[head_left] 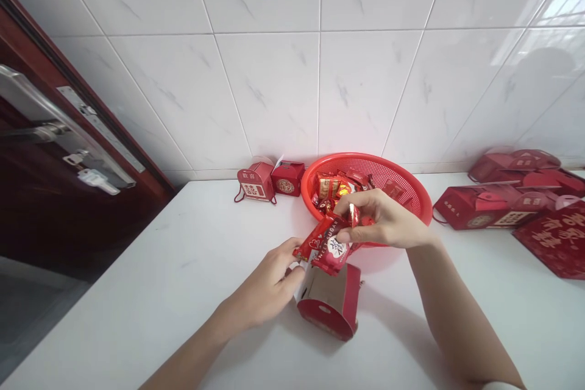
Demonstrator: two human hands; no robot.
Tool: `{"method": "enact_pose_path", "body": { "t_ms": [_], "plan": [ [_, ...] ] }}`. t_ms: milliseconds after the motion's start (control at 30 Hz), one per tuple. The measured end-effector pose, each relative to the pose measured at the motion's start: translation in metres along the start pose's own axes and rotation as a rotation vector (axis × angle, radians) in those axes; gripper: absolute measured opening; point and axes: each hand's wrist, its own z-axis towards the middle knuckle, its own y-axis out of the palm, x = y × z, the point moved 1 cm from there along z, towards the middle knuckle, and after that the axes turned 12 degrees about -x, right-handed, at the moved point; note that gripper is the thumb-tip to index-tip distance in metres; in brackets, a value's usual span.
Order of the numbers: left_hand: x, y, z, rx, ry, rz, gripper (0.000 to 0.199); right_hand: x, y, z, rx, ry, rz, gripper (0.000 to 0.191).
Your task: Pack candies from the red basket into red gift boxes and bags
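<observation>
Several red-wrapped candies [333, 247] are held above a small red gift box [329, 317], which stands open on the white table with its pale inside showing. My right hand [381, 219] pinches these packets from the right, thumb over the "SWEET SUGAR" wrapper. On the left, my left hand [276, 277] has its fingers closed at the end of a red wrapper and the box's edge; what exactly the fingertips grip is partly hidden. Behind my right hand, a red plastic basket [415, 192] holds more red and gold wrapped candies [331, 186].
Two small red boxes [256, 181] stand against the tiled wall, left of the basket. More red boxes [489, 204] lie at the right, beside a flat red package [557, 241]. A dark red door [41, 195] with keys is at the left.
</observation>
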Motion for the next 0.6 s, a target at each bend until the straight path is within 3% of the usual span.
{"method": "enact_pose_path", "body": {
  "t_ms": [200, 467, 600],
  "plan": [
    [-0.0004, -0.0049, 0.0010, -0.174, -0.038, 0.019, 0.028, -0.0014, -0.0001, 0.0000, -0.042, -0.010, 0.008, 0.020],
    [-0.0058, -0.0101, 0.0001, -0.277, 0.023, 0.012, 0.048, -0.0059, 0.0005, -0.0028, -0.107, 0.023, -0.060, 0.016],
    [-0.0048, -0.0093, 0.0000, -0.306, 0.033, 0.032, 0.061, -0.0082, 0.0042, -0.0024, -0.206, 0.047, -0.154, 0.014]
  ]
}}
